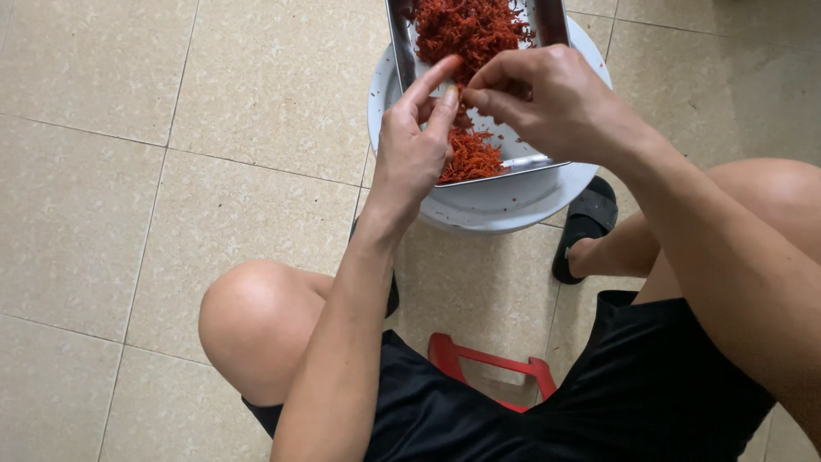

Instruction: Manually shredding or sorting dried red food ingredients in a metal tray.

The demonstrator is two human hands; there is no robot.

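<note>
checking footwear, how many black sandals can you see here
1 clearly: a black sandal on the foot right of the white basin. A dark edge behind the left hand's forearm may be a second, mostly hidden.

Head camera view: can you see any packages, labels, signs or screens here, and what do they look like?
None in view.
Only unlabelled things show: a steel tray of red shreds on a white basin, with the left hand and right hand pinching shreds.
</note>
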